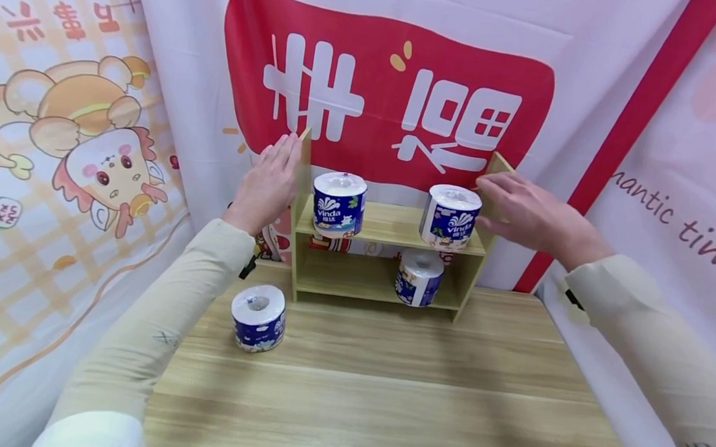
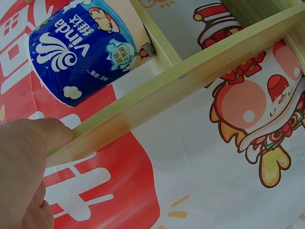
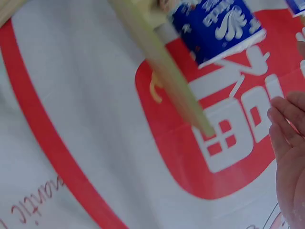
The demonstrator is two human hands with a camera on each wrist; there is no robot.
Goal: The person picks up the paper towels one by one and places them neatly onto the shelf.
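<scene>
From the head view I can see four rolls of toilet paper. The upper left roll and the upper right roll stand upright on the top board of the wooden shelf, the lower roll is on the bottom board, and the loose roll stands on the tabletop. The left wrist view leaves out the last two but shows the outside of the left side panel, with a small screw in it. The right wrist view shows the right side panel, blurred, against the red and white backdrop.

The shelf stands at the far edge of the tabletop. Both upper rolls sit at the front edge of their board, each near its own side panel, with a wide gap between them. The lower roll is also at its board's front edge, right of the middle. The loose roll is nearer than the shelf's left front corner and to its left. Bare wood runs from the shelf's foot to the near part of the tabletop, and to its right edge.

The left hand lies along the upper part of the left panel, fingers straight and together, thumb against the panel's edge. The right hand is by the top of the right panel, fingers extended and thumb apart, holding nothing; its wrist view shows a gap between fingertips and panel.
</scene>
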